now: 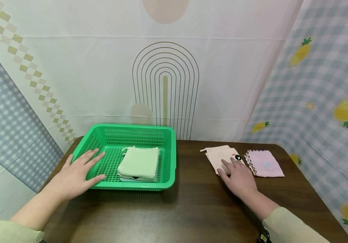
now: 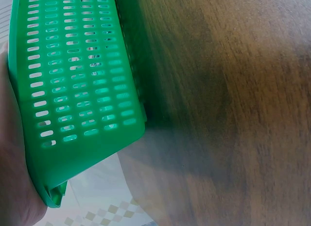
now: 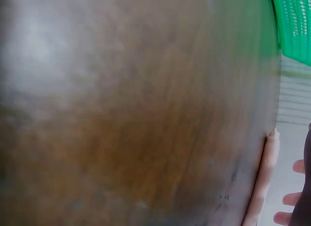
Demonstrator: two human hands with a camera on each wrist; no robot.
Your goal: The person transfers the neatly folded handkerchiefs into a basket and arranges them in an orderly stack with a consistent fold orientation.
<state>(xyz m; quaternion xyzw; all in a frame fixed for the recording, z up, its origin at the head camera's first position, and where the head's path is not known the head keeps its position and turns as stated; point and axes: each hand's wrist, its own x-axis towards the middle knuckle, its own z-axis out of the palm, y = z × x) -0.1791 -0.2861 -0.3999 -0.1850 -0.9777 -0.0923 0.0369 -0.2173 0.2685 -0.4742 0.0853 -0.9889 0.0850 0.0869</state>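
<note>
My left hand (image 1: 75, 173), fingers spread, lies over the left front corner of a green plastic basket (image 1: 174, 155). In the left wrist view, part of that hand (image 2: 14, 163) shows along the rim beside the slotted wall. Inside the basket is a folded pale green cloth (image 1: 140, 162) on top of other folded cloth. To the right, my right hand (image 1: 241, 179) reaches over a folded cream cloth (image 1: 219, 153) with a small black and red design. Its loosely spread fingertips (image 3: 291, 199) appear above the cloth's edge in the right wrist view.
A folded pink-lilac cloth (image 1: 266, 163) with a checked border lies right of the cream cloth. The brown wooden table (image 1: 189, 209) backs onto a patterned white curtain (image 1: 222, 84), with checked fabric (image 1: 323, 111) at the sides.
</note>
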